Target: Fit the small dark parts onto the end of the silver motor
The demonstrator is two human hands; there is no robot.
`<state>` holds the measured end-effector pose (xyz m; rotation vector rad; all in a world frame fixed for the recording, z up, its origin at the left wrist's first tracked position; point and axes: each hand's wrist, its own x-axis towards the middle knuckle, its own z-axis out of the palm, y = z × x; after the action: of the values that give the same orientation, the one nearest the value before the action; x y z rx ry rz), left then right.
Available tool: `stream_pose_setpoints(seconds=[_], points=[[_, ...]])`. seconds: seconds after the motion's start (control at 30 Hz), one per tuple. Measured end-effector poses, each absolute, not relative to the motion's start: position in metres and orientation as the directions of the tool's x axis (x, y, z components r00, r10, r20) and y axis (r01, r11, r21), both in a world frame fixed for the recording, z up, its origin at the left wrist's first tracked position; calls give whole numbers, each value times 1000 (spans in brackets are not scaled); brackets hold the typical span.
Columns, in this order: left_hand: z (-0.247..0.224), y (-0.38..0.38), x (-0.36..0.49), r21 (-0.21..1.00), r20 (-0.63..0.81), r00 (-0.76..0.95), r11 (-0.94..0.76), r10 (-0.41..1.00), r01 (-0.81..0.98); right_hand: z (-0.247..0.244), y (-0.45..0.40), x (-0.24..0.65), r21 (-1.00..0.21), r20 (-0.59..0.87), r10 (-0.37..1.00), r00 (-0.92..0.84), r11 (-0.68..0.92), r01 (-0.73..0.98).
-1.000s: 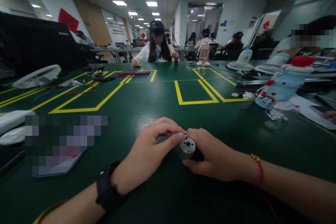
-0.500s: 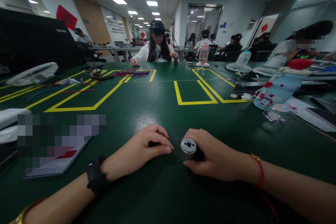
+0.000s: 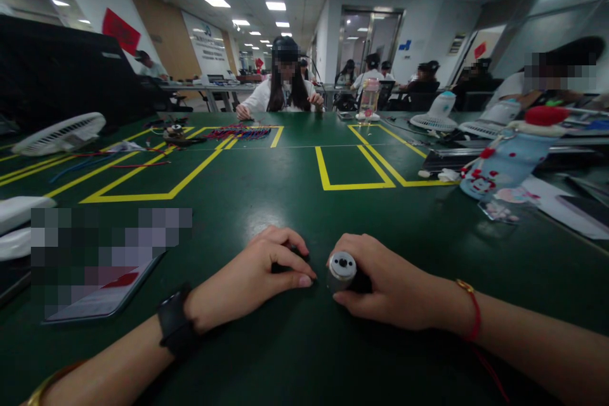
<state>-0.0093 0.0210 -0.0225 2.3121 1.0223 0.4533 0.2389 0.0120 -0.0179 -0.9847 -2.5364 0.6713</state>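
"Cylinder (image 3: 341,274) first — where is it?"

"Near the table's front edge, gripped in the right hand (image 3: 383,279), with fingers behind and thumb in front. Its silver end faces up, showing dark holes. I can't tell whether its base touches the green table (image 3: 266,193)."

"And the left hand (image 3: 254,273)?"

"Just beside it, apart from the metal. Thumb and forefinger meet at the tips — the other fingers curl loosely. A black watch (image 3: 175,323) circles that wrist, and a red cord (image 3: 475,314) the right one."

"What lies about?"

"Yellow tape (image 3: 359,186) outlines boxes beyond the hands, wires (image 3: 245,133) lie heaped farther off, and a blue bottle (image 3: 511,158) stands to the right."
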Motion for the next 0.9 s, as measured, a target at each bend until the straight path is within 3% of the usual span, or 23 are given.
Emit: stream_pose_setpoints(seconds=[0.27,0.57,0.7,0.9], points=[[-15,23,-9,728,81,597,-456,798,511,-14,9,240,-535,138,692,-709,654,534],[-14,23,-12,882,-17,290,-123,957,455,-13,10,240,-544,130,699,-704,643,538],[-18,26,-13,927,67,234,-147,970,346,-12,10,239,-554,118,703,-702,633,541],[-20,27,-12,945,66,232,-136,971,299,-13,9,240,-558,131,702,-700,636,534]])
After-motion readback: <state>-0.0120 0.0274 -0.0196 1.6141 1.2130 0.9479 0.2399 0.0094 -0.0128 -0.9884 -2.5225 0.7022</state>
